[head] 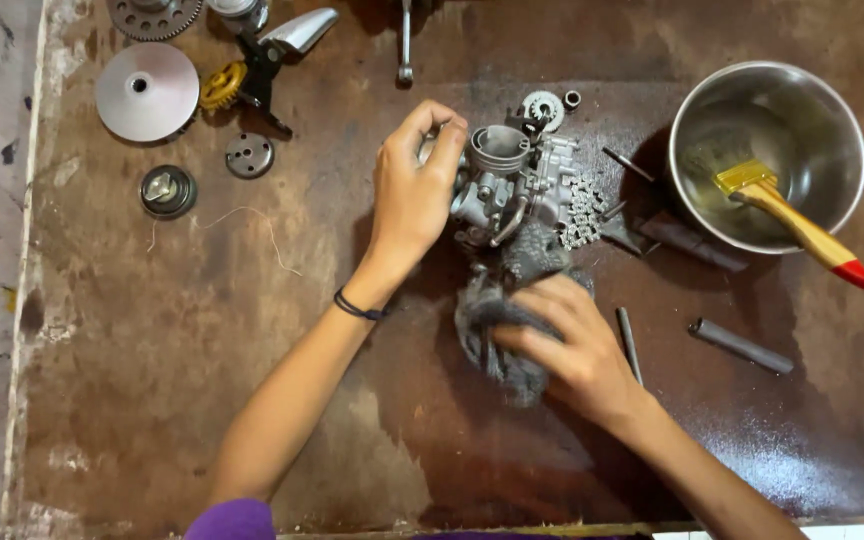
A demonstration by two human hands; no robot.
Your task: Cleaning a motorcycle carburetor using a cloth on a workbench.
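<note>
A grey cast-metal carburettor body (517,185), its round open throat facing up, sits near the middle of a stained brown workbench (202,350). The left hand (414,190) curls over the part's left side, fingers closed around its upper edge, apparently to steady it against the bench. The right hand (562,345) lies just below, fingers folded down on a crumpled dark grey rag (497,340) that reaches up to touch the underside of the casting, a grip that suits wiping. A short length of silver roller chain (582,210) rests against the carburettor's right flank. Further right stands a round stainless-steel bowl (832,120) with a yellow-handled, red-tipped paintbrush (792,220) leaning over its rim, bristles down inside. Two dark metal rods (740,346) lie apart on the bench near the right forearm. At the upper left, well clear of the hands, small parts are spread out singly: a flat silver disc (146,91), a yellow gear (222,86), a toothed grey wheel (155,16), and a round dark cap (167,190).
</note>
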